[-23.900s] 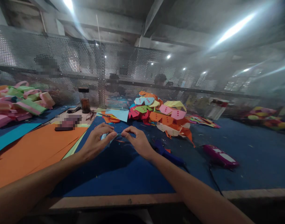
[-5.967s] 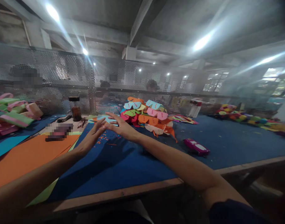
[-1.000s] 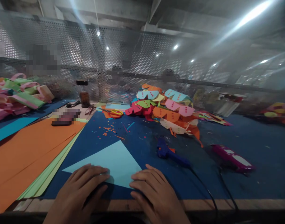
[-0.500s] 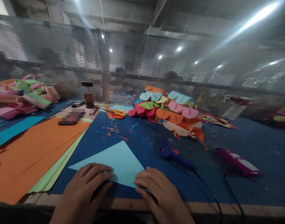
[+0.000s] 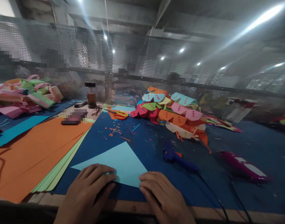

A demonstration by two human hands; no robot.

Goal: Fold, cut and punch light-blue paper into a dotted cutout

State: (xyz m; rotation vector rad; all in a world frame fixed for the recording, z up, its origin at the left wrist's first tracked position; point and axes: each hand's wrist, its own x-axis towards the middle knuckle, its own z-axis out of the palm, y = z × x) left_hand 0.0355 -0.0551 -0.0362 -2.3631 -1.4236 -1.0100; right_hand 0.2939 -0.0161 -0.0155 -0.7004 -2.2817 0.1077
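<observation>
A light-blue sheet of paper (image 5: 123, 163), folded to a roughly triangular shape, lies on the blue table covering in front of me. My left hand (image 5: 92, 186) is curled over its near-left edge, fingertips on top and thumb along the near side. At the near-right corner, my right hand (image 5: 164, 193) grips the paper between fingertips and thumb. Parts of the near edge are hidden under both hands. To the right of my right hand lies a blue glue gun (image 5: 177, 158) with a black cord.
Orange sheets (image 5: 39, 152) lie over pale green sheets (image 5: 63, 169) at left. Farther back are scissors (image 5: 120, 115), a dark jar (image 5: 91, 96), paper scraps (image 5: 113, 129) and a pile of folded paper shapes (image 5: 172, 115). A purple corded device (image 5: 244, 166) rests at right. Mesh (image 5: 123, 62) stands behind.
The whole view has shifted slightly, so things sit a little farther right and lower. Both hands keep nearly the same places on the light-blue paper.
</observation>
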